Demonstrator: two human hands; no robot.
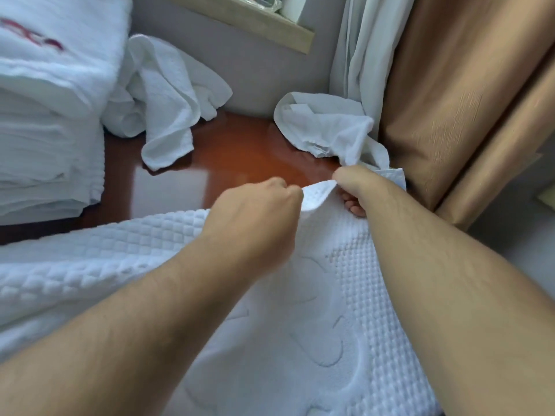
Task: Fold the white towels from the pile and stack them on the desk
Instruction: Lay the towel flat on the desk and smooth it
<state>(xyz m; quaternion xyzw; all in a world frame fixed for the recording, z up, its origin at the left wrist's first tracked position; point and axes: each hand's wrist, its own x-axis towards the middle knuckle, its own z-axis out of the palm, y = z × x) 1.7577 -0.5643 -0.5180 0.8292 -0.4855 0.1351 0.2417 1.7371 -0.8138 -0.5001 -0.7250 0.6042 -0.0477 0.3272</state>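
One white waffle-textured towel with an embossed smooth centre [300, 310] is spread across the near part of the scene, its far edge lying on the glossy reddish-brown wooden desk [240, 151]. Two bare hands work at that far edge, close together. The left hand [255, 217] has its fingers curled into a fist around the towel's edge, knuckles up. The right hand [357, 187] pinches the same edge just to the right, lifting a small flap of fabric between the two hands; some of its fingertips show beneath the raised flap, curled under the cloth.

On the far left of the desk stands one tall stack of folded white towels [45, 130]; the individual layers are too many and too blurred to count. The top towel of that stack carries a dark red embroidered mark [33, 37].

Two loose, unfolded white towels lie farther back on the desk. One crumpled white terry towel [168, 100] sits just right of the stack, touching it and draping toward the middle of the desk. A second rumpled white towel [327, 127] lies at the far right, against the curtains, with a tail trailing down near the right hand.

Behind the desk is a grey wall with one pale wooden ledge [255, 22]. On the right hang one sheer white curtain [360, 55] and, beside it, tan satin drapes [465, 100] in two visible folds.
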